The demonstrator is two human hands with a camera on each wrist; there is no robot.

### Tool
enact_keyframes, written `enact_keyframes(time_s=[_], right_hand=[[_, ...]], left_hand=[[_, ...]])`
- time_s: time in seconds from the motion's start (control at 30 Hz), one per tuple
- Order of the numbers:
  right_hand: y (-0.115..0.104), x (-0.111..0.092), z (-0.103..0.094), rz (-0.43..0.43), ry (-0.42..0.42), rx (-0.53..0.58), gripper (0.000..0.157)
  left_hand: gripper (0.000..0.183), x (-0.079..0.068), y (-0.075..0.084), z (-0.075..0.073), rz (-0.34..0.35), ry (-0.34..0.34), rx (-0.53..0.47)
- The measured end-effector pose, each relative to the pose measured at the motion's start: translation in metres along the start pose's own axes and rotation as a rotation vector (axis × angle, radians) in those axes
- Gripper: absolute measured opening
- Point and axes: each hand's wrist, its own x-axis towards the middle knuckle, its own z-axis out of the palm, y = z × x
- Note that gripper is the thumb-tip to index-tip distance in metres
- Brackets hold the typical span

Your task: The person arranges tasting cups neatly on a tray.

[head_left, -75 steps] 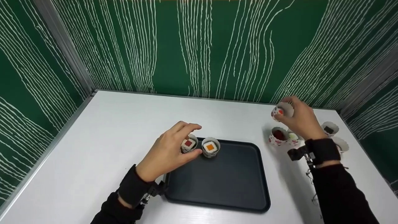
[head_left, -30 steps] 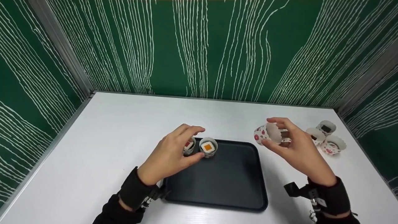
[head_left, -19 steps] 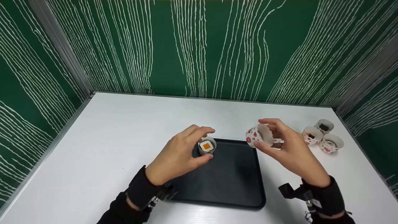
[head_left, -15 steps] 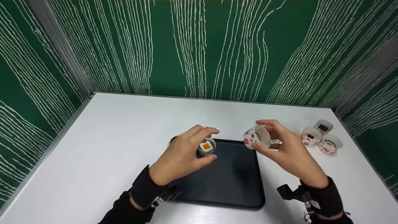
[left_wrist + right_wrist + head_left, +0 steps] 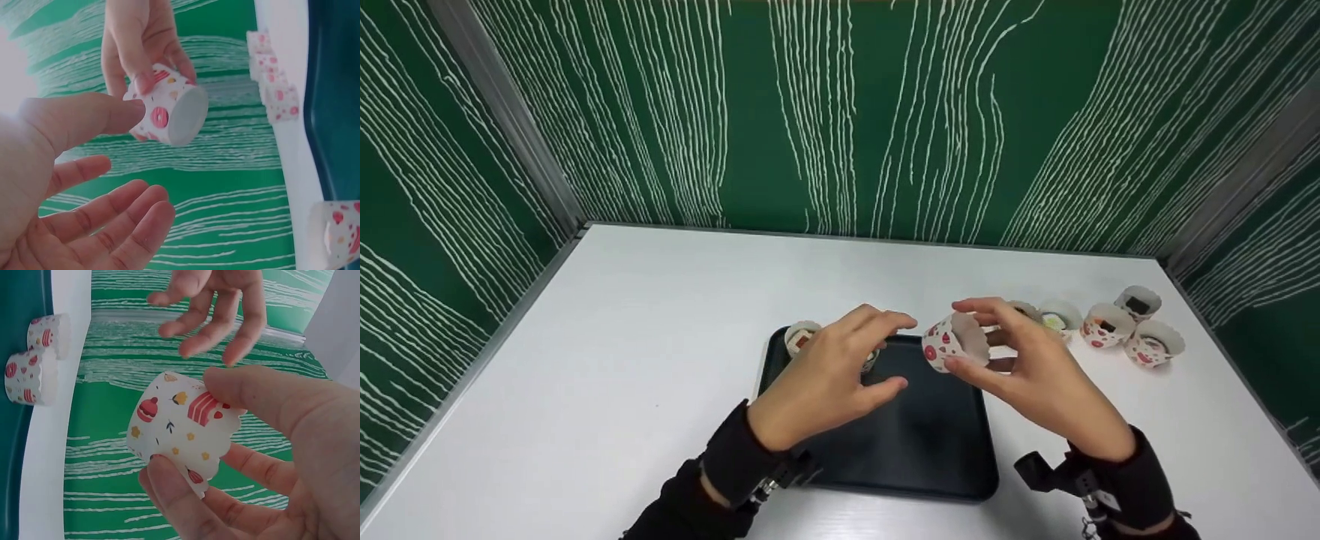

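Observation:
My right hand [image 5: 1027,367] grips a paper baking cup [image 5: 946,345] between thumb and fingers, tilted, above the right back part of the dark tray [image 5: 915,435]. Cake and fruit prints cover the cup [image 5: 174,422] in the right wrist view; its white base faces the left hand in the left wrist view. My left hand [image 5: 832,375] is held over the tray with fingers and thumb apart, holding nothing, its fingertips close to the held cup. Behind it, one baking cup [image 5: 801,335] shows at the tray's back left corner, and another cup [image 5: 870,360] is mostly hidden by the fingers.
Several more printed cups with small pieces inside stand at the right back of the white table [image 5: 660,300], among them a cup [image 5: 1155,345] and a cup [image 5: 1138,301]. A green wall [image 5: 877,112] with white wavy lines rises behind the table's back edge.
The right hand has carried the cup leftward from the group at the right to over the tray. My left hand has moved right, away from the cups on the tray, toward the held cup.

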Motion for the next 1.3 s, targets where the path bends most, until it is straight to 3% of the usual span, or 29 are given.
enact_keyframes(time_s=[0.2,0.6,1.0,1.3], right_hand=[[-0.002,0.002,0.008,-0.016,-0.022,0.005,0.058],[-0.005,0.006,0.020,-0.037,-0.080,0.076,0.061],[-0.003,0.004,0.020,-0.039,-0.155,0.140,0.066],[-0.004,0.002,0.017,-0.047,-0.155,0.095,0.076]], left_hand=[[0.057,0.002,0.003,0.008,-0.014,-0.019,-0.008],[0.054,0.006,0.000,0.019,0.022,0.011,0.012],[0.053,0.004,-0.005,0.018,0.018,0.027,0.017],[0.055,0.004,-0.008,0.017,0.002,0.025,0.007]])
